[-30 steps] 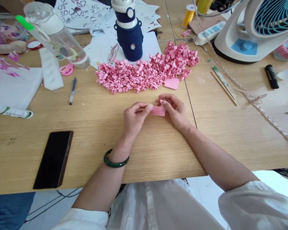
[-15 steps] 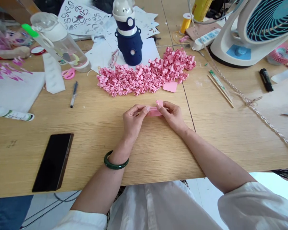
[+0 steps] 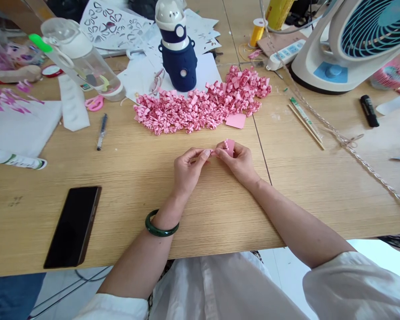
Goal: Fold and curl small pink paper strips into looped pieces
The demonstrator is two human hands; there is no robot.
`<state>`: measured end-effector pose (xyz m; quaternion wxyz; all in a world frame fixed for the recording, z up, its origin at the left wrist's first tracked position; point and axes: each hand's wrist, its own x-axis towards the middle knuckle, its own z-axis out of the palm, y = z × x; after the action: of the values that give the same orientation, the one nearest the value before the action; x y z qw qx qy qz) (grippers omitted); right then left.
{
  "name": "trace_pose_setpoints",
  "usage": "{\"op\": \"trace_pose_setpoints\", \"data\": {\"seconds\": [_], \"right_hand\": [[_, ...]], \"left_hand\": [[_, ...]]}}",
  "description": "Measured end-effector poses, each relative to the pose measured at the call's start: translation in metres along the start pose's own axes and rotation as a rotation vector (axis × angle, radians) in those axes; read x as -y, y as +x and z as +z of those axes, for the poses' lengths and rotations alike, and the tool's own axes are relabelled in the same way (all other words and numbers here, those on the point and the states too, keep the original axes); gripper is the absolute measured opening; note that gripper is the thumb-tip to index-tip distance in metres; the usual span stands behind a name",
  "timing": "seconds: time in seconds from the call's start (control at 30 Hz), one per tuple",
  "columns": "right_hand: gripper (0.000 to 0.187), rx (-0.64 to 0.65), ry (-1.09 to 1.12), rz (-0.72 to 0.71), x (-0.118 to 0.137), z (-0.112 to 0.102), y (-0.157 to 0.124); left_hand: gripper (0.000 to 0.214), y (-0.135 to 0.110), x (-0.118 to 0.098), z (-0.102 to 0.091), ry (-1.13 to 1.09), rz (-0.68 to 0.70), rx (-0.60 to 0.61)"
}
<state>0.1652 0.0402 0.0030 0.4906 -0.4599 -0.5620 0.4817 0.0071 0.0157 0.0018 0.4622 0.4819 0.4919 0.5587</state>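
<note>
Both hands are close together over the table, in front of a heap of small curled pink paper pieces (image 3: pixel 193 111). Between thumb and finger, my left hand (image 3: pixel 190 166) pinches a narrow pink paper strip (image 3: pixel 213 152). My right hand (image 3: pixel 239 162) is closed on a small pink piece of paper (image 3: pixel 231 147), whose curled edge sticks up above the thumb. The fingertips nearly meet, and they hide part of the paper. A flat pink square (image 3: pixel 235 121) lies at the front of the heap.
A phone (image 3: pixel 73 226) lies at the left front, with a pen (image 3: pixel 102 132) and pink scissors (image 3: pixel 94 103) beyond. Behind the heap stands a blue bottle (image 3: pixel 179 66). Chopsticks (image 3: pixel 306 126), a braided cord (image 3: pixel 360 155) and a fan (image 3: pixel 333 66) are on the right.
My left hand has shifted slightly right, closer to the right hand. The pink paper, earlier stretched flat between the hands, now shows as a narrow strip at the left fingertips and an upright piece at the right.
</note>
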Motion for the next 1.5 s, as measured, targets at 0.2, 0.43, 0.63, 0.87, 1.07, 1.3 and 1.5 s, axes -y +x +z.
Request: {"op": "trace_pose_setpoints", "data": {"seconds": [0.2, 0.43, 0.63, 0.87, 1.07, 1.3, 1.5], "right_hand": [[0.033, 0.015, 0.001, 0.012, 0.0015, 0.0009, -0.0006], [0.042, 0.041, 0.053, 0.032, 0.0041, 0.0005, -0.0010], [0.041, 0.085, 0.071, 0.011, 0.0057, -0.0015, -0.0007], [0.035, 0.105, 0.064, 0.042, 0.0052, -0.0017, -0.0007], [0.027, 0.097, 0.037, 0.043, 0.0045, -0.0010, -0.0009], [0.023, 0.091, 0.041, 0.006, 0.0041, -0.0007, 0.0003], [0.025, 0.081, 0.062, 0.039, 0.0014, 0.0003, -0.0004]], "left_hand": [[0.026, 0.0005, 0.0021, -0.0002, 0.000, 0.001, 0.015], [0.025, 0.0016, 0.0021, -0.0028, 0.065, 0.023, 0.041], [0.023, 0.0023, -0.0007, -0.0041, 0.110, 0.051, 0.051], [0.020, 0.0006, -0.0074, -0.0002, 0.144, 0.105, -0.042], [0.022, 0.0006, -0.0045, -0.0007, 0.141, 0.096, -0.056], [0.015, 0.0015, -0.0028, -0.0017, 0.184, 0.187, -0.015], [0.007, 0.0027, 0.0003, -0.0022, 0.272, 0.268, -0.050]]}}
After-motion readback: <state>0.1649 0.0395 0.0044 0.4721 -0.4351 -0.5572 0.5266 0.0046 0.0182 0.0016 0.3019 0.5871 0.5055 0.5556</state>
